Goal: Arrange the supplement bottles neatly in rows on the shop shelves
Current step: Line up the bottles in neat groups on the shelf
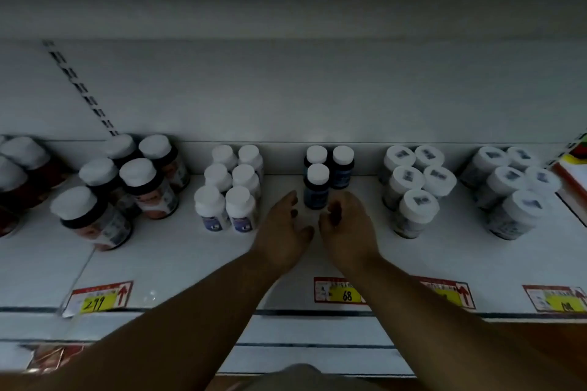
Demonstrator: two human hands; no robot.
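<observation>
Squaring front blue bottle | my left hand and right hand both loose, holding nothing | I'd nudge gently, keeping it upright.

The labels on the dark blue bottles are too blurred and dim to read. The red-brown bottles are cut off by the left edge, and a right forearm hides part of one price tag.

Four red-and-yellow price tags on the shelf's front edge: "299" tag at left, "68" tag at centre, two more rightward. Colourful box at right edge.
</observation>
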